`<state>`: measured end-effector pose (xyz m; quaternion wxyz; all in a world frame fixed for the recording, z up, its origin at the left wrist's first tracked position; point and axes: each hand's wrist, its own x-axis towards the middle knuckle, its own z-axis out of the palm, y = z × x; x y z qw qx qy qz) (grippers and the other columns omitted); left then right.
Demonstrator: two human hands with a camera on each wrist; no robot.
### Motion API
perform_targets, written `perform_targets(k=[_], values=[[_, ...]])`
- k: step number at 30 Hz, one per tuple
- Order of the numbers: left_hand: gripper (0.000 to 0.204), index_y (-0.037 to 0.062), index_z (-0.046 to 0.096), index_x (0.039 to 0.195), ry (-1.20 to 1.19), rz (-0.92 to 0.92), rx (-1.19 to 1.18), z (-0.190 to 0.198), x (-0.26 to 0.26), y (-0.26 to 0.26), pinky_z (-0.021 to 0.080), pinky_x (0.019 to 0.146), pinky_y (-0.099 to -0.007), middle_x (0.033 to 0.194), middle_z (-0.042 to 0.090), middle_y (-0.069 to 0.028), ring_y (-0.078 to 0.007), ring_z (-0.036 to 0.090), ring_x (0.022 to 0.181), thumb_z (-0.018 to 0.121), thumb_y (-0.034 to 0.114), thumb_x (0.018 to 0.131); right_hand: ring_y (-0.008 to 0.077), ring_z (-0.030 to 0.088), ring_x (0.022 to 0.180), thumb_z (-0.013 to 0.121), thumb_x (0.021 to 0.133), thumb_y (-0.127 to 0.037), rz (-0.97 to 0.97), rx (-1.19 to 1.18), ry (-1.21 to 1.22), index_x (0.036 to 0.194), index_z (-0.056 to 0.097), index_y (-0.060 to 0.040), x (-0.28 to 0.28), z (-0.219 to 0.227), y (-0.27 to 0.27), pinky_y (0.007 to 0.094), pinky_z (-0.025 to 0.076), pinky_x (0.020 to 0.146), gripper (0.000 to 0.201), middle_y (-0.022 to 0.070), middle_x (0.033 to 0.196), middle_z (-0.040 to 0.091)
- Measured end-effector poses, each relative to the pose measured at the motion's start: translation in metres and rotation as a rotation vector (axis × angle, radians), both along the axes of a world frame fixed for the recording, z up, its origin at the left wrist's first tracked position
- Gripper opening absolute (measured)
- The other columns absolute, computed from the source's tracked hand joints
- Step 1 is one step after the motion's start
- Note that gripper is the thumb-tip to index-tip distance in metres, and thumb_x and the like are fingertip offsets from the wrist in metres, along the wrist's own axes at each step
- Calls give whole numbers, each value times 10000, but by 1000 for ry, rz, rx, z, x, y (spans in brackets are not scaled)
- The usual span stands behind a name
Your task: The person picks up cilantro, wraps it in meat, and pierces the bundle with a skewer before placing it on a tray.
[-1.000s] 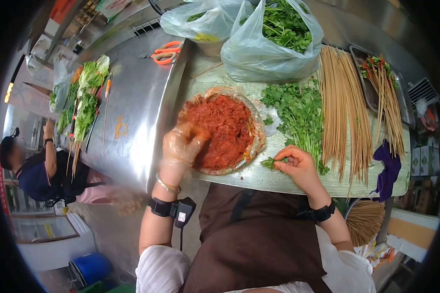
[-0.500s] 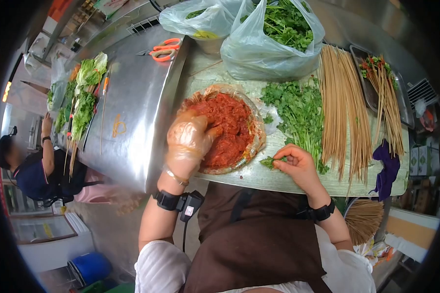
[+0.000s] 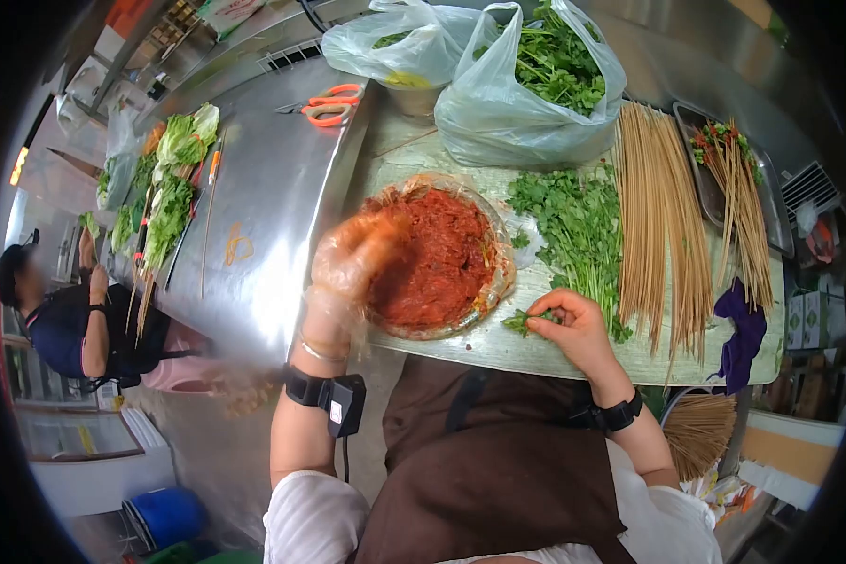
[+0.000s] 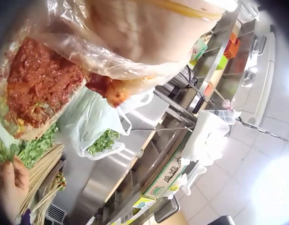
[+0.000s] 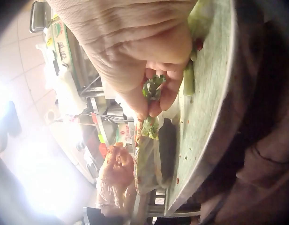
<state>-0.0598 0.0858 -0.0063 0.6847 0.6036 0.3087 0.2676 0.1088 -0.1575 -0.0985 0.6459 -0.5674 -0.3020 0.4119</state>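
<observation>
A wide round bowl with a plastic-lined rim [image 3: 505, 273] holds red minced meat [image 3: 446, 268]. My left hand [image 3: 352, 258], in a clear plastic glove, is raised over the bowl's left side and blurred in the head view. Its fingers are curled, and a dark red clump of the meat shows by the smeared fingertips [image 4: 117, 96] in the left wrist view. My bare right hand [image 3: 578, 327] pinches a small sprig of cilantro [image 3: 519, 322] between thumb and fingers, right of the bowl. The sprig's leaves poke out between the fingers in the right wrist view.
Loose cilantro [image 3: 573, 226] lies right of the bowl, beside long bamboo skewers [image 3: 660, 226]. A plastic bag [image 3: 498, 127] of greens stands behind. Orange-handled scissors [image 3: 329, 105] lie on the steel counter [image 3: 273, 188]. A purple cloth [image 3: 743, 338] hangs at the right edge. Another person [image 3: 75, 310] is far left.
My left hand dipped into the red meat, then lifted up and back to the bowl's left side with fingers curled. The right hand has hardly moved and keeps its pinch on the cilantro sprig.
</observation>
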Motion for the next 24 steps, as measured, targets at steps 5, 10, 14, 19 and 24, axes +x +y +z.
perform_targets(k=[5,10,14,19,24], values=[[189,-71,584,1021,-224,45,-160,-20,-7,-9,549,679,-290,908,647,-126,-196,652,759,590,32,863,121,566,865,665,767,52,-40,48,-46,863,623,-1,0,1,1,242,460,766,118,60,925,593],[252,-41,548,1063,-386,2,-368,-21,-11,-32,567,698,-355,948,641,-170,-265,663,758,530,174,934,131,567,869,670,756,51,-5,84,-135,871,631,-10,0,52,4,246,461,769,136,58,928,596],[282,-15,541,1070,-356,-51,-542,-19,-8,-53,562,706,-371,958,632,-145,-245,652,776,514,236,945,147,592,815,691,737,20,161,81,-253,846,638,-13,-3,107,21,251,471,730,126,55,902,611],[274,-31,549,1092,-364,-103,-380,-21,-9,-76,557,717,-342,1038,607,-125,-212,633,847,541,187,927,180,606,779,709,711,-27,203,247,-662,793,639,-13,-10,124,62,278,475,691,108,63,854,620],[218,-37,574,1065,-135,-117,-313,-4,-11,-81,550,775,-365,988,620,-110,-204,627,894,587,19,854,187,600,783,716,707,-47,172,197,-692,778,640,-24,-12,113,70,285,468,698,106,62,841,613]])
